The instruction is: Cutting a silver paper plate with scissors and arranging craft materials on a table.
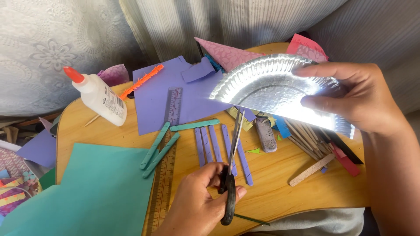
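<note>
Wooden table, scissors pointing away toward folded silver plate

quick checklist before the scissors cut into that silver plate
1. Plate grip: right hand pinches the folded silver paper plate at its right end, held above the table. Ok.
2. Scissors grip: left hand has fingers through the black scissors handles. Ok.
3. Blades: tips point up to the plate's lower edge, only slightly parted; whether they touch it, cannot tell.
4. Fingers off the cut line: right fingers sit far right of the blades. Ok.
5. Space under the cut: purple craft sticks and paper scraps lie directly beneath. Not ok.
6. Glue bottle: lies tilted at the table's far left, orange cap on. Ok.
</note>
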